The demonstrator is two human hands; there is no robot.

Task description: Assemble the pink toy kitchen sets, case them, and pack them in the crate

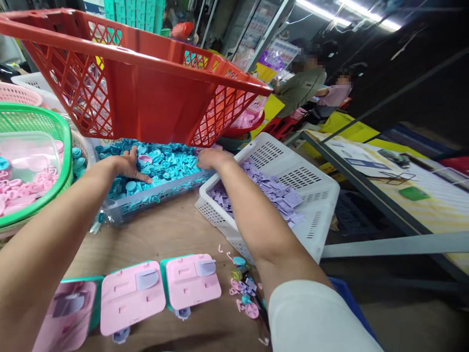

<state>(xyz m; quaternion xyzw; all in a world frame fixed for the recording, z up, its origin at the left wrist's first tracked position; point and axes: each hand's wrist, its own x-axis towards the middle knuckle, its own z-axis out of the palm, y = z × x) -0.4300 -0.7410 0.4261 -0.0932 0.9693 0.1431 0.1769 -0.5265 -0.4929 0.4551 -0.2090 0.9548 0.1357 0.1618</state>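
Note:
My left hand (129,165) reaches into a clear plastic basket (126,211) of small turquoise plastic parts (166,164). Its fingers are spread on the parts, and a single pink piece (145,159) lies near them. At the right end of that basket is my right hand (212,159), beneath the rim of a red basket (157,102); its fingertips are hidden, so I cannot tell what they touch. My right forearm passes over a white basket (315,195) holding flat lilac pieces (274,190).
Several pink-lidded plastic boxes (134,298) lie in a row on the wooden table (172,230). Small loose parts (251,293) are scattered to their right. A green basket (68,161) with pink parts stands at left. Two people (304,83) sit in the background.

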